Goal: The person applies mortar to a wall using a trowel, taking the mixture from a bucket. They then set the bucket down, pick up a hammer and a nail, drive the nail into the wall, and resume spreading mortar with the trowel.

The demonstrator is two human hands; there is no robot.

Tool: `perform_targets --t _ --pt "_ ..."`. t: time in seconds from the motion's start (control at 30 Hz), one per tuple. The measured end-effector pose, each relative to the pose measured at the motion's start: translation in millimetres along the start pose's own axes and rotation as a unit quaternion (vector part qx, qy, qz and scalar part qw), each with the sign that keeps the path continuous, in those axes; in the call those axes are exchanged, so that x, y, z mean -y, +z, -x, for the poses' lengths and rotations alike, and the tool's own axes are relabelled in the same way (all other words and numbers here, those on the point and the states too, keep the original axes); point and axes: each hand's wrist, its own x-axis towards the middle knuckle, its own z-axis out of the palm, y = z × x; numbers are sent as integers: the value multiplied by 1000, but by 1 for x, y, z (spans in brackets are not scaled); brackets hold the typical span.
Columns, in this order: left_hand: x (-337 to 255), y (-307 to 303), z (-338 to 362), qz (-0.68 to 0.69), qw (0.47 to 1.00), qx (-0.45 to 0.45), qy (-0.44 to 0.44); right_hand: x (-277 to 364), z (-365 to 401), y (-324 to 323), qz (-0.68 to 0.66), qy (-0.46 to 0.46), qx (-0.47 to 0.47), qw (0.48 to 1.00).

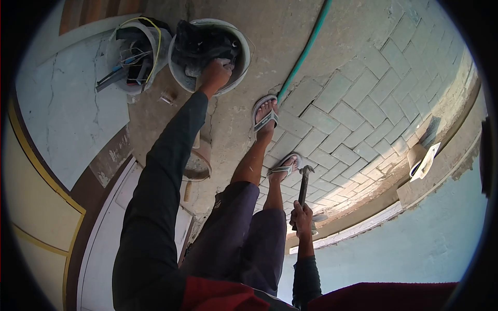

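Note:
My left hand (217,76) is closed at the near side of a whitish bucket (246,46), against a black plastic bag (207,44) inside it. What its fingers hold, if anything, is hidden. Low on the right, my right hand (301,216) is wrapped round the handle of a claw hammer (304,189). The hammer's metal head points away from me, over the paving near my sandalled foot (285,166).
Another bucket (111,52) holds assorted tools and a yellow cord. A smaller container (198,165) stands below my left forearm. The green hose (306,49) runs across concrete to my foot. Block paving (358,122) meets a pale blue wall (415,249) at right.

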Motion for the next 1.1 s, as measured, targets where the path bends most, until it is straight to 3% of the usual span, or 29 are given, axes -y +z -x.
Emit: perform_targets --t 0.07,0.1,0.17,0.2,0.27,0.37,0.5,0.6,0.73,0.87,1.1 --pt "-4 -25 12 137 990 38 -21 -2 0 -2 8 2 1 1000" --pt "-14 -44 20 133 990 35 -23 -3 -2 -3 7 -1 2 1000" --pt "-39 -81 36 348 901 130 -223 -2 -3 -5 9 0 3 1000" --pt "-38 -91 41 347 902 127 -224 0 -3 -6 10 0 6 1000" --pt "-30 -108 50 515 801 222 -207 1 -3 -7 24 -10 5 1000" --pt "-31 -116 62 577 757 238 -194 16 6 1 38 -44 18 998" --pt "-84 -118 88 575 766 170 -230 57 21 25 53 -117 50 990" --pt "-101 -114 97 646 720 188 -168 115 43 61 33 -183 80 979" --pt "-126 -115 112 646 709 259 -111 176 46 106 90 -370 71 922" --pt "-151 -117 126 597 720 349 -54 230 55 136 54 -433 57 898" --pt "-190 -111 135 553 739 385 -12 257 76 121 93 -501 -24 860"
